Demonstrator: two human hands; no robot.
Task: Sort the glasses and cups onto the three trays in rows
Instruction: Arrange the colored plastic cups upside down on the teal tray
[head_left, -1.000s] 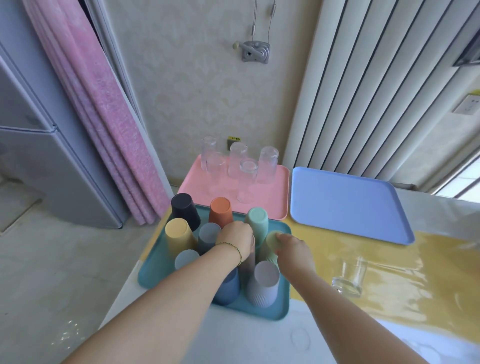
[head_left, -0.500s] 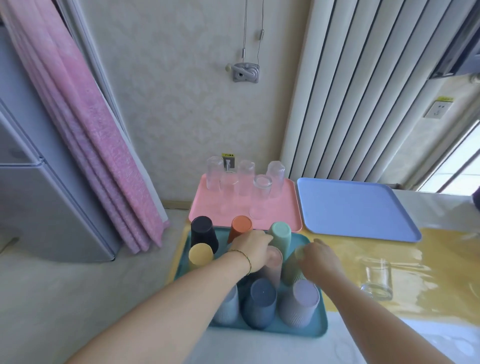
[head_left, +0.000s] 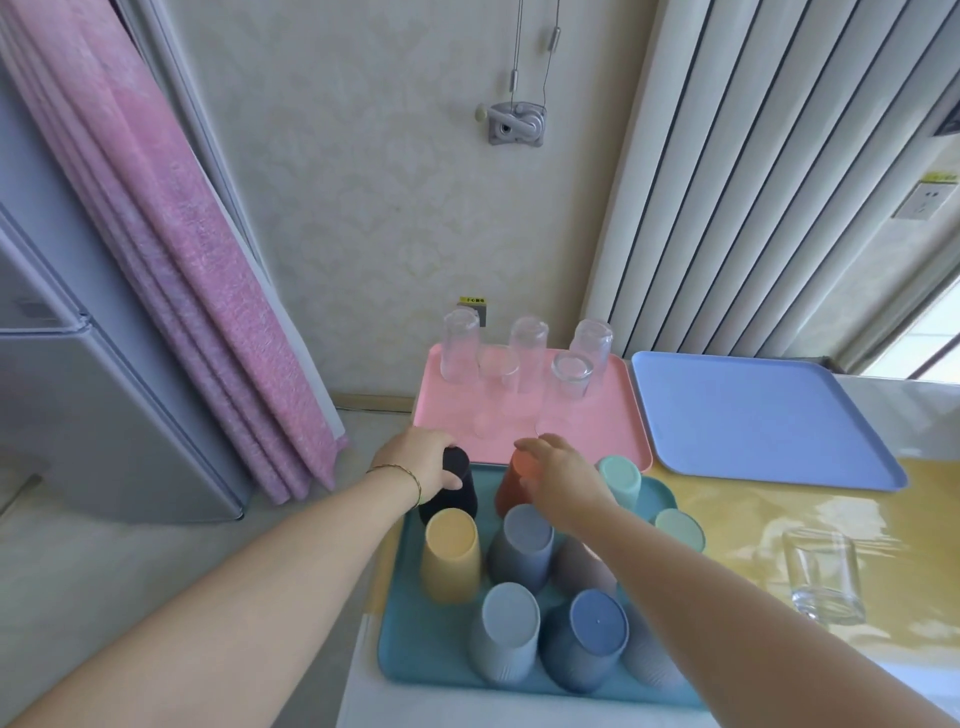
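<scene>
Left hand (head_left: 415, 460) round black cup (head_left: 456, 496), right hand (head_left: 563, 470) round orange cup (head_left: 510, 488); yellow wall label (head_left: 471, 300) illegible.

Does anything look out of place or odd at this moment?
Yes: one clear drinking glass stands alone on the yellow tabletop, right of the teal plastic tray, on no tray. Nothing looks spilled or broken.

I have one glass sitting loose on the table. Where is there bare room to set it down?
The blue tray is wholly bare, right of the pink tray. The pink tray has a bare strip in front of its glasses, toward its right edge. The teal tray is packed with upturned cups.
</scene>
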